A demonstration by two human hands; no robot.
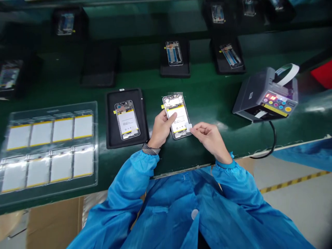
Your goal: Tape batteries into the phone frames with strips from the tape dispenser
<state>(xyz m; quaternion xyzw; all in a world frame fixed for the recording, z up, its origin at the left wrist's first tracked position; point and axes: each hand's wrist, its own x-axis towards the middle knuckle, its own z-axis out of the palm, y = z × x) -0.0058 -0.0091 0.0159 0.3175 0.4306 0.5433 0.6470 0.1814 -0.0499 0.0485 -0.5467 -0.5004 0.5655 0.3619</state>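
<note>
While the left hand [160, 128] gripped a silver phone frame [175, 116] fitted with a white battery, its thumb lying across the battery's face, the right hand [210, 139] was closed in a pinch on a small white tab [189, 127] at the frame's near right corner. The frame was over the green workbench [207, 86], though whether it touched the surface could not be told. Just left of it lay a black tray [110, 119] holding a second phone frame [127, 119], and farther left sat a clear plastic tray [96, 145] of eight yellow-edged batteries. A grey tape dispenser [264, 95] with lit red digits stood on the right, more black trays [175, 71] with frames lined the far bench, and blue smock sleeves [135, 193] reached in from the near side.
</note>
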